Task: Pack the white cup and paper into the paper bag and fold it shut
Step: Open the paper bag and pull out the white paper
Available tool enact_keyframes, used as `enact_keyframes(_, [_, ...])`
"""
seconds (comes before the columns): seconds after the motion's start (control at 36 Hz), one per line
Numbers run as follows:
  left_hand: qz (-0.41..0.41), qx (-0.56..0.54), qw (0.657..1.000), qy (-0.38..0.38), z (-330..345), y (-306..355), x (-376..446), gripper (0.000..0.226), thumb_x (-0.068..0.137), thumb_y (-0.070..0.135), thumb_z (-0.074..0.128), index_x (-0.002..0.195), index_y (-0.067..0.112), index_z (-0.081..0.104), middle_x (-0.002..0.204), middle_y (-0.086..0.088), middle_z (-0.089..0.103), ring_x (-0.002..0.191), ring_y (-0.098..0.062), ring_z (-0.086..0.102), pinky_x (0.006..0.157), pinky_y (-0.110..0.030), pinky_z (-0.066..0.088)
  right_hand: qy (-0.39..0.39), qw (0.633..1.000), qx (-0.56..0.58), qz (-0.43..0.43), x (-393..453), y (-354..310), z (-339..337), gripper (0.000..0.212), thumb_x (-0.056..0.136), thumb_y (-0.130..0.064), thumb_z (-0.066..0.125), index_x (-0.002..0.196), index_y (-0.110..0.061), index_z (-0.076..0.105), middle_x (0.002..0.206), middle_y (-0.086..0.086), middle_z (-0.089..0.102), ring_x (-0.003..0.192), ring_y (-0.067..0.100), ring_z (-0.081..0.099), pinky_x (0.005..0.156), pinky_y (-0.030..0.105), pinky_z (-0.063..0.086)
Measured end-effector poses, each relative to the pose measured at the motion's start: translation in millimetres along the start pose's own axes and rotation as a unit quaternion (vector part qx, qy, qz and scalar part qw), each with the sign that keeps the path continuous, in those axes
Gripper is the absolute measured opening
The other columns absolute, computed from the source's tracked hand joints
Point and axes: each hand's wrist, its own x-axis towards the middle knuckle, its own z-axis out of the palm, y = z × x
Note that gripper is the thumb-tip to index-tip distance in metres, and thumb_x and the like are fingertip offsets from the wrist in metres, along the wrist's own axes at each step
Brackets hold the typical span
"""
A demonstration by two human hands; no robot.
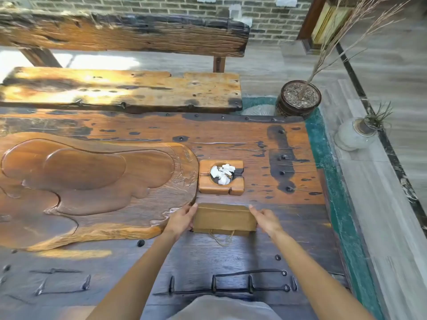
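Now we are holding the paper bag between both hands on the dark wooden table. It is lying flat, folded over, with its cord handle trailing toward us over the near edge. Our left hand is gripping the bag's left end, fingers reaching along the far corner and thumb curling in at the near side. Our right hand is taking the right end the same way, forefinger stretching to the far corner while the other fingers are wrapping the side; how tightly they are pinching, we cannot tell for sure. Both forearms are reaching out from the bottom of the view.

Just beyond the bag, a small square wooden tray is sitting on the table, and crumpled white paper is lying in its round hollow. We are not seeing a white cup anywhere; whether it is inside the bag, we cannot tell.

Left of the bag, touching close to our left hand, a large carved wooden slab is covering much of the table. Past the table's far edge a rough plank bench is standing, and to the right a dark pot of dry stems and a pale round vase are resting on the floor.
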Motion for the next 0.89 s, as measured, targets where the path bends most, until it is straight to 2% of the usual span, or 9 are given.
enact_keyframes(0.08, [0.01,0.018,1.0,0.023,2,2,-4,0.044,0.097,0.043,0.048,0.102,0.003,0.065,0.08,-0.016,0.062,0.07,-0.025,0.062,0.076,-0.045,0.059,0.012,1.0,-0.012,-0.011,0,0,-2,0.052,0.098,-0.054,0.048,0.063,-0.017,0.038,0.079,0.014,0.053,0.075,0.023,0.052,0.058,0.028,0.036])
enact_keyframes(0.25, [0.026,0.033,0.997,0.059,8,-4,-9,0.045,0.097,0.043,0.049,0.097,0.002,0.066,0.083,-0.017,0.065,0.073,-0.024,0.059,0.077,-0.047,0.056,0.007,1.0,-0.008,-0.02,6,11,-1,0.05,0.093,-0.059,0.053,0.066,-0.017,0.044,0.077,0.011,0.057,0.072,0.024,0.057,0.085,0.053,0.054])
enact_keyframes(0.33, [0.016,0.008,0.997,0.077,11,-10,-11,0.029,0.093,0.041,0.055,0.089,0.013,0.063,0.086,-0.011,0.067,0.079,-0.023,0.059,0.083,-0.048,0.054,0.006,1.0,-0.005,-0.009,11,20,-1,0.049,0.091,-0.057,0.058,0.1,-0.009,0.059,0.105,0.011,0.069,0.093,0.028,0.066,0.089,0.054,0.056])
enact_keyframes(0.42, [0.009,-0.012,0.998,0.065,11,-9,-16,0.015,0.092,0.034,0.059,0.096,0.02,0.06,0.094,-0.005,0.064,0.082,-0.018,0.056,0.079,-0.04,0.051,0.015,0.998,-0.029,-0.049,-3,16,-5,0.059,0.094,-0.042,0.063,0.143,-0.018,0.041,0.137,0.011,0.058,0.124,0.031,0.057,0.102,0.046,0.05])
enact_keyframes(0.5, [0.006,-0.015,0.998,0.053,12,-8,-18,0.017,0.091,0.027,0.06,0.107,0.021,0.059,0.102,-0.006,0.062,0.078,-0.017,0.054,0.064,-0.03,0.045,0.012,0.981,-0.13,-0.142,-16,12,-10,0.047,0.096,-0.031,0.062,0.141,-0.025,0.048,0.147,0.003,0.051,0.136,0.024,0.047,0.109,0.037,0.039])
enact_keyframes(0.58, [-0.005,-0.009,0.999,0.049,14,-7,-19,0.014,0.091,0.021,0.059,0.105,0.023,0.06,0.1,-0.004,0.061,0.074,-0.016,0.052,0.062,-0.028,0.04,-0.034,0.962,-0.197,-0.184,-25,9,-13,0.04,0.091,-0.04,0.067,0.127,-0.027,0.061,0.141,-0.004,0.055,0.132,0.018,0.048,0.111,0.034,0.037])
enact_keyframes(0.67, [-0.005,-0.006,0.999,0.044,14,-5,-25,0.012,0.09,0.014,0.057,0.095,0.02,0.066,0.088,-0.001,0.061,0.076,-0.016,0.054,0.063,-0.027,0.041,-0.117,0.95,-0.233,-0.172,-39,6,-16,0.065,0.079,-0.057,0.074,0.134,-0.026,0.056,0.132,-0.006,0.06,0.12,0.014,0.054,0.103,0.032,0.043])
enact_keyframes(0.78, [-0.013,0.0,0.999,0.034,14,-7,-27,0.012,0.086,0.012,0.06,0.084,0.021,0.068,0.095,-0.006,0.067,0.087,-0.02,0.059,0.074,-0.028,0.045,-0.204,0.934,-0.263,-0.132,-49,7,-21,0.105,0.067,-0.061,0.082,0.152,-0.026,0.033,0.151,-0.003,0.043,0.134,0.017,0.043,0.108,0.032,0.036])
enact_keyframes(0.89, [-0.01,0.0,0.999,0.036,14,-7,-30,0.013,0.086,0.012,0.06,0.083,0.021,0.069,0.096,-0.007,0.068,0.088,-0.019,0.059,0.075,-0.027,0.045,-0.221,0.927,-0.272,-0.131,-51,13,-21,0.114,0.06,-0.063,0.083,0.154,-0.029,0.029,0.154,-0.003,0.041,0.138,0.019,0.041,0.114,0.034,0.034])
